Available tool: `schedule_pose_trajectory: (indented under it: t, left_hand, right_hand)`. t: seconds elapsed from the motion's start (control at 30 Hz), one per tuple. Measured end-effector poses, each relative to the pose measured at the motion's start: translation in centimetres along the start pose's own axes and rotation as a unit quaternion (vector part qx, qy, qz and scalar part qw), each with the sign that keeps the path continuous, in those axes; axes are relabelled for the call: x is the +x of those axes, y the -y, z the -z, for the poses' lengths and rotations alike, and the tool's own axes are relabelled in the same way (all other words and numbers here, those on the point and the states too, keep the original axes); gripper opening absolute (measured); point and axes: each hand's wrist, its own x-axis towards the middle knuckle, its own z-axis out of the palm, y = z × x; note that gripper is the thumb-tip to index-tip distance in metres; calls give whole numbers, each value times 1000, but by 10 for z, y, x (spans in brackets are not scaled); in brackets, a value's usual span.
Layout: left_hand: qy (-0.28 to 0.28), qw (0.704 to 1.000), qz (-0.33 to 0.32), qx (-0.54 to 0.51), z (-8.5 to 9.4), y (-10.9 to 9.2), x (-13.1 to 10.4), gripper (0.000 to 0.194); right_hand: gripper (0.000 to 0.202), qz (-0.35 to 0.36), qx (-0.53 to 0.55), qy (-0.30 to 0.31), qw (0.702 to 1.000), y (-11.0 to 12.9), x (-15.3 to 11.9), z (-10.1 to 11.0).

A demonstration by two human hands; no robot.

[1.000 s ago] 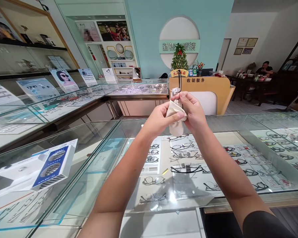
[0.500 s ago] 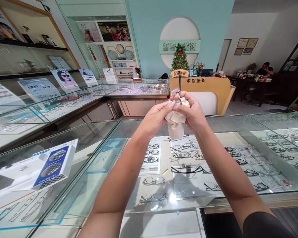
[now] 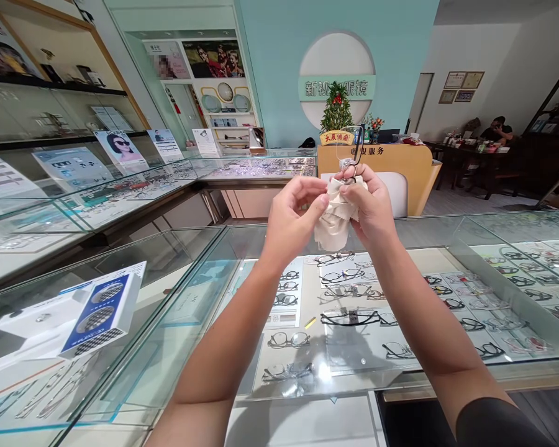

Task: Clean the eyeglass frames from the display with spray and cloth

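Observation:
My right hand (image 3: 372, 202) is closed around a pair of eyeglasses (image 3: 362, 148) and a cream cleaning cloth (image 3: 333, 230). One dark-rimmed lens sticks up above the fingers, with a small tag near the bridge. The cloth wraps the lower part of the glasses and hangs below, hiding the other lens. At the left edge of the cloth is my left hand (image 3: 291, 214), its thumb and forefinger apart and the fingertips close to the fabric. Whether those tips touch the cloth is hard to see.
Beneath my arms lies a glass display case (image 3: 317, 385) with rows of spectacle frames. A white and blue box (image 3: 102, 316) stands on the glass at left. Beyond are a wooden cashier counter (image 3: 422, 171) with a plant (image 3: 338, 112) and a seated person (image 3: 497, 130) at right.
The glasses and cloth have shifted to the right and tilted with my right hand. My left hand has loosened its pinch on the cloth, and its fingers have spread.

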Motion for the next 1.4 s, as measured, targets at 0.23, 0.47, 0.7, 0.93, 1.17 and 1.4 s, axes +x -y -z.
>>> schedule_pose_trajectory:
  t: [0.23, 0.47, 0.7, 0.93, 1.17, 1.4]
  left_hand:
    - [3, 983, -110, 149, 3, -3, -1, 17]
    - [86, 933, -227, 265, 4, -15, -4, 10]
    - [-4, 999, 3, 36, -5, -9, -3, 27]
    - [112, 979, 135, -101, -2, 3, 3, 45]
    - [97, 979, 125, -126, -5, 4, 1, 42]
    - [104, 979, 99, -146, -7, 4, 0, 45]
  right_hand:
    - [20, 18, 7, 6, 1000, 2, 1, 2]
    - [19, 37, 2, -27, 999, 1, 6, 9]
    - [24, 6, -40, 7, 999, 4, 0, 2]
    - [22, 11, -31, 29, 999, 1, -6, -7]
    - [23, 6, -10, 35, 999, 2, -7, -11]
    - [29, 5, -21, 21, 1000, 3, -9, -11]
